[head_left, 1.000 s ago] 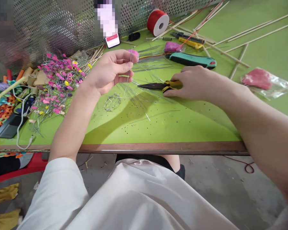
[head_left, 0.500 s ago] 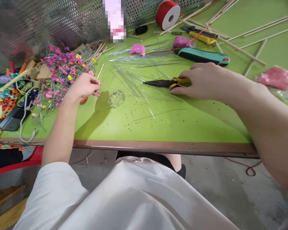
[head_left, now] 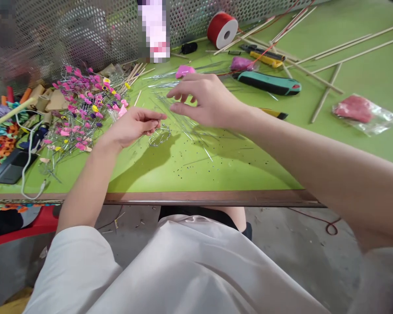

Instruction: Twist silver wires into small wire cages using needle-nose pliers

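Note:
My left hand is pinched over the green table, its thumb and fingertips together on something thin that I cannot make out. A small ring of twisted silver wire lies just beside and below those fingertips. My right hand hovers to the right with fingers apart and nothing in them. Under it lie loose silver wires, partly hidden. The pliers' yellow handle shows behind my right forearm. A pink packet sits just beyond my right hand.
Wire stems with pink and yellow tips are heaped at the left, near a grey device with a white cable. Further back are a red ribbon spool, a green-handled tool and wooden sticks. A red packet lies right.
My right hand has let go of the pliers and moved left, towards my left hand. My left hand has moved right, close to the wire ring. The pliers now lie further right.

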A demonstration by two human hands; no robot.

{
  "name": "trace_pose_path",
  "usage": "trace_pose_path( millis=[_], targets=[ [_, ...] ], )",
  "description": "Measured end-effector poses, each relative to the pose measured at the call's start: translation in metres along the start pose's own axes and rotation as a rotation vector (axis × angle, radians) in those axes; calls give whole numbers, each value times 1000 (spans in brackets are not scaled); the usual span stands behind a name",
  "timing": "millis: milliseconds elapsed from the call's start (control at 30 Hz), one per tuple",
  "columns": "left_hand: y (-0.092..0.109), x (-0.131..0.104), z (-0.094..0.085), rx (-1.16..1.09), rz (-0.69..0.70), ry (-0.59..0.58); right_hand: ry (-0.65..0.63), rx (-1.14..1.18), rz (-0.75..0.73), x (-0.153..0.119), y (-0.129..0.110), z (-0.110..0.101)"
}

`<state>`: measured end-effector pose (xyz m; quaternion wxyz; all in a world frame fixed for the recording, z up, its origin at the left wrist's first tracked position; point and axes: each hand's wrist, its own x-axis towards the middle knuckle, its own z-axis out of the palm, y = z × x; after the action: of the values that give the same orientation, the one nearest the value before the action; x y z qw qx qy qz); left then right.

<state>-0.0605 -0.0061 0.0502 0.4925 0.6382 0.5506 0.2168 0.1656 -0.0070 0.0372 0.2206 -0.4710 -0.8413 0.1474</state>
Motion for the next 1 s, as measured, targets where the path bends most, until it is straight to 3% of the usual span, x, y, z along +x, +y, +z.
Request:
trace_pose_path(
  millis=[167,300,433,600,733,867,1000],
  targets=[
    [-1,14,10,198,176,-38,34,119,101,25,6,10],
    [-2,19,18,430,290,19,19,162,171,27,5,9],
    [-4,20,26,480,324,68,-57,281,261,25,8,6],
    [-3,20,29,355,319,113,-99,707,327,25,21,11],
    [3,20,32,137,247,137,-137,949,288,26,25,16],
    [8,23,36,-141,112,183,-61,1012,198,26,23,20],
    [10,24,38,-268,18,154,-10,900,102,25,21,21]
  ],
)
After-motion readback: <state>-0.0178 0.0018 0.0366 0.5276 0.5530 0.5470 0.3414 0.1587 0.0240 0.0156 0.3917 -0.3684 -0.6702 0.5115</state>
